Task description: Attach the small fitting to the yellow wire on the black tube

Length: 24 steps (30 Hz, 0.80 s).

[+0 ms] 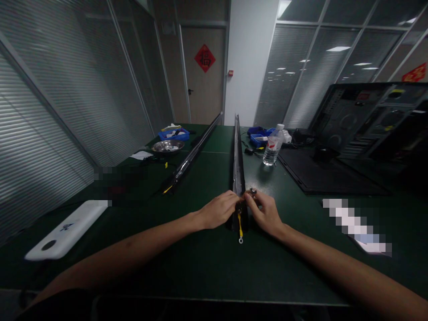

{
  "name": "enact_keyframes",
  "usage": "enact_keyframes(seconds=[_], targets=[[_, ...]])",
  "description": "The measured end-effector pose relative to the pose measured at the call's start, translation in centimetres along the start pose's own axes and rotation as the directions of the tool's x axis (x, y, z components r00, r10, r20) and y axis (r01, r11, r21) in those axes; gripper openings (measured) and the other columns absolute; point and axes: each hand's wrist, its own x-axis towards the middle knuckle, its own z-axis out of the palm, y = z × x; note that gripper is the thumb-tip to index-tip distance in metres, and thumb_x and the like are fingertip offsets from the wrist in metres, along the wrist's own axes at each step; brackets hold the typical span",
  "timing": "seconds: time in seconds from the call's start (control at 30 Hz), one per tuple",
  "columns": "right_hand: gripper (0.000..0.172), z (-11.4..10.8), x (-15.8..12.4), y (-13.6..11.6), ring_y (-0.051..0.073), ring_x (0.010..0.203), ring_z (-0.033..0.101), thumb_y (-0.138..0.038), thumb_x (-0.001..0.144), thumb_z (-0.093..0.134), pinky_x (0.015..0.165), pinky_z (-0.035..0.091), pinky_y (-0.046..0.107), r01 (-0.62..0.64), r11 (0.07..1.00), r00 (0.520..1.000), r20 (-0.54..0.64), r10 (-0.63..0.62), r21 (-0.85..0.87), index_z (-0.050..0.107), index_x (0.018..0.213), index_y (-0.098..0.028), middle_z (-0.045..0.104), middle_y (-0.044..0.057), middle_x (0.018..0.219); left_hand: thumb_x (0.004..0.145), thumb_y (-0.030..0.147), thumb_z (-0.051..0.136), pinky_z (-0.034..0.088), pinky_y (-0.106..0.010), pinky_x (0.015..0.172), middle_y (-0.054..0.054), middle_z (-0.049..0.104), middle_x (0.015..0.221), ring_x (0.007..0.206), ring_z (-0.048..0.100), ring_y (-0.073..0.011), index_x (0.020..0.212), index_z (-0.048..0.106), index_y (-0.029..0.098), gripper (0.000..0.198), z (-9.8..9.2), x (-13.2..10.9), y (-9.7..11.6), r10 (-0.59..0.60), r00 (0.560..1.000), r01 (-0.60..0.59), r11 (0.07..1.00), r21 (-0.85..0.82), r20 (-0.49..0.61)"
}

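A long dark channel-shaped rail (237,169) runs away from me down the middle of the table. At its near end, my left hand (219,209) is closed, its fingertips pinched together over the channel. My right hand (265,211) meets it from the other side, thumb and fingers bent together. What lies between the fingertips is too small and hidden to name. A small shiny round piece (253,191) shows at the right hand's fingers; whether it is held or worn I cannot tell. Below the hands, a short yellow wire (240,225) with a ring terminal (240,240) sticks out of the rail end.
A second long rail (194,154) lies to the left. Beyond it are a metal bowl (168,147) and a blue tray (174,134). At right stand a water bottle (272,147), blue bins (259,139) and a black panel (329,174). A white slab-like object (67,232) lies near left.
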Motion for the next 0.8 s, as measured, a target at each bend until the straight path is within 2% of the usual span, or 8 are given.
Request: enact_keyframes(seconds=[0.17, 0.8], targets=[[0.022, 0.00, -0.12, -0.09, 0.016, 0.063, 0.061, -0.029, 0.104, 0.049, 0.058, 0.046, 0.027, 0.007, 1.000, 1.000, 0.002, -0.007, -0.011, 0.063, 0.092, -0.018, 0.064, 0.003, 0.077, 0.100, 0.010, 0.040, 0.049, -0.038, 0.100, -0.010, 0.061, 0.111, 0.110, 0.055, -0.0226, 0.112, 0.058, 0.015, 0.023, 0.12, 0.02, -0.05, -0.006, 1.000, 0.006, 1.000, 0.000, 0.002], [0.023, 0.00, -0.19, -0.04, 0.015, 0.058, 0.058, -0.031, 0.103, 0.051, 0.054, 0.046, 0.025, 0.007, 1.000, 1.000, -0.020, -0.007, -0.016, 0.063, 0.088, -0.018, 0.062, 0.002, 0.072, 0.100, 0.008, 0.040, 0.048, -0.036, 0.100, -0.009, 0.060, 0.112, 0.111, 0.055, -0.0214, 0.116, 0.057, 0.015, 0.024, 0.49, -0.10, -0.39, 0.013, 1.000, -0.013, 1.000, 0.001, -0.019]])
